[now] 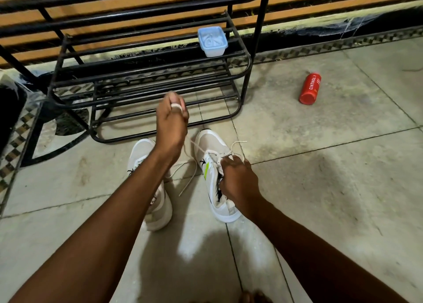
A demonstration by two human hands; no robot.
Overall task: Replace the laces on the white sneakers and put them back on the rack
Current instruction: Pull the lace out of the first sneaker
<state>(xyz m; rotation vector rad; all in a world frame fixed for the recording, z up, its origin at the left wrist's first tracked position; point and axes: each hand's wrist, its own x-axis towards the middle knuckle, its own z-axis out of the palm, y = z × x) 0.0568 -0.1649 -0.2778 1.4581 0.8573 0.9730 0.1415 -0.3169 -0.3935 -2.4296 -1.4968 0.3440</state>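
White sneakers sit on the tiled floor (320,142) just in front of the black metal rack (146,78). We see the right sneaker (212,147) gripped at its collar by the right hand (238,179), fingers curled in. The left hand (170,124) is raised over the left sneaker (142,149), pinching a white lace (193,145) that runs down to the right sneaker. A blue tub (212,41) sits on the rack; a red can (310,88) lies well off right.

The red can (310,88) lying on the floor carries the white word "CINTHOL" along its side. Smaller lettering beside that word is too small to read.
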